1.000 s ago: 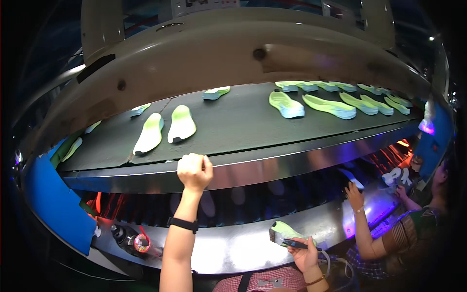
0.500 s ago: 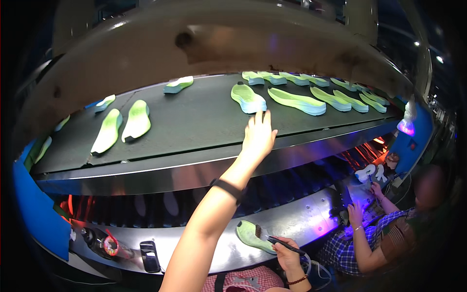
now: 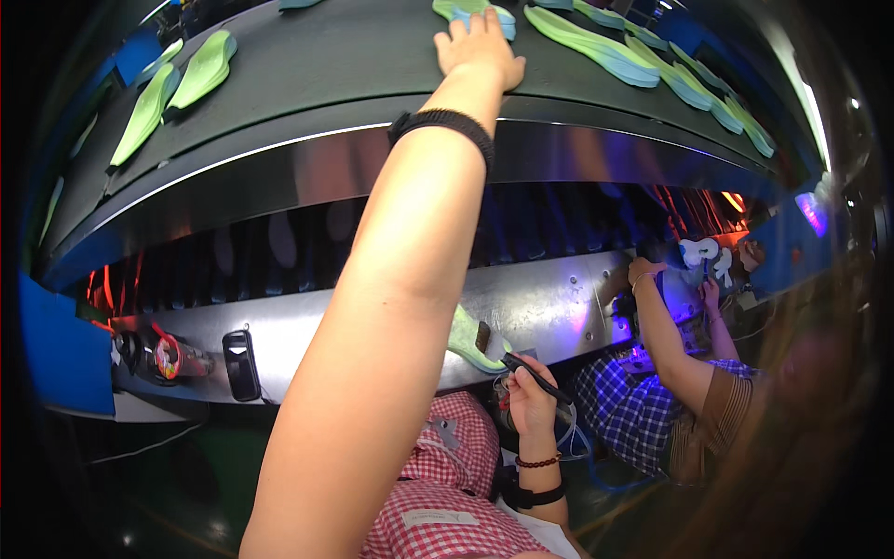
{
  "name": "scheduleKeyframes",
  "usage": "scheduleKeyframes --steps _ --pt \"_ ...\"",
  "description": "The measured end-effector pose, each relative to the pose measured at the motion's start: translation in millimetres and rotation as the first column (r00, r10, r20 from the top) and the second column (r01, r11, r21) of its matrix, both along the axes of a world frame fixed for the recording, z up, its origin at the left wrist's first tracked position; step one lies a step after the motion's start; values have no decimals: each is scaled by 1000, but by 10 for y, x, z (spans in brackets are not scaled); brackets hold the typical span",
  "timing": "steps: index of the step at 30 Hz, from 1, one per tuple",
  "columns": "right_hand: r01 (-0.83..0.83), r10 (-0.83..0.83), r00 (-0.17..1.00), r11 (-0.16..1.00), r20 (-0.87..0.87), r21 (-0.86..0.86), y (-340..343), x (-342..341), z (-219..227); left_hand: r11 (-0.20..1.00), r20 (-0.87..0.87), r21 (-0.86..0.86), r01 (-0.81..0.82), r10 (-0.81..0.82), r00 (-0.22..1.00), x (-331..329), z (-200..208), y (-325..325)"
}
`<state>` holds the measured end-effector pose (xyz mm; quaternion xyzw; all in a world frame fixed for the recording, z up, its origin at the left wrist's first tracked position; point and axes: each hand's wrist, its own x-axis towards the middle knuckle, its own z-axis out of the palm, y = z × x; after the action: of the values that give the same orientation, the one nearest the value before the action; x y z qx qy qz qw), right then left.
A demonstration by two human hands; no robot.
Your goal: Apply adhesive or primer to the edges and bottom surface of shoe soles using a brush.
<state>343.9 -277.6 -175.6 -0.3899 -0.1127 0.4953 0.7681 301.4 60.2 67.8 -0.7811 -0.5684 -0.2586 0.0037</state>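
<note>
My left hand (image 3: pixel 480 51) reaches far forward over the dark conveyor belt, fingers stretched and spread. Its fingertips overlap the near end of a green and pale blue shoe midsole (image 3: pixel 507 23); whether they grip it, I cannot tell. My right hand (image 3: pixel 531 391) is closed round the black handle of a brush (image 3: pixel 537 374), down by my lap. The brush's brown bristles lie over another green midsole (image 3: pixel 463 337) on the metal ledge, partly hidden behind my left forearm.
More midsoles lie on the belt (image 3: pixel 345 61), such as a long one (image 3: pixel 596 47) at right and a pair (image 3: pixel 205 70) at left. A bottle (image 3: pixel 172 359) and a black phone (image 3: pixel 241 363) rest on the ledge (image 3: pixel 298 321). A co-worker's arm (image 3: pixel 670 326) works at right.
The view has tilted down, so the belt sits higher in the picture. My left hand has reached further onto the midsole at the belt. My right hand still holds the brush.
</note>
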Motion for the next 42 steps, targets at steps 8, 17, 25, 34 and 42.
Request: scheduleKeyframes --steps 8,17,25,34,42 --pt "-18 21 999 997 -42 80 -103 -33 109 987 0 164 0 0 1000 -63 -86 66" --pt "2 3 997 998 80 -69 -53 147 42 839 144 384 385 -466 873 -1067 -21 -616" --pt "31 -22 995 996 97 -85 15 69 0 508 935 14 861 298 -191 -1763 -794 -1584" --pt "28 -6 988 990 155 -137 180 -10 4 -78 660 250 965 743 -112 -2332 -2129 -2328" --pt "-323 322 918 946 231 -35 562 -534 332 276 593 238 931 718 -364 -2042 -2569 -2404"
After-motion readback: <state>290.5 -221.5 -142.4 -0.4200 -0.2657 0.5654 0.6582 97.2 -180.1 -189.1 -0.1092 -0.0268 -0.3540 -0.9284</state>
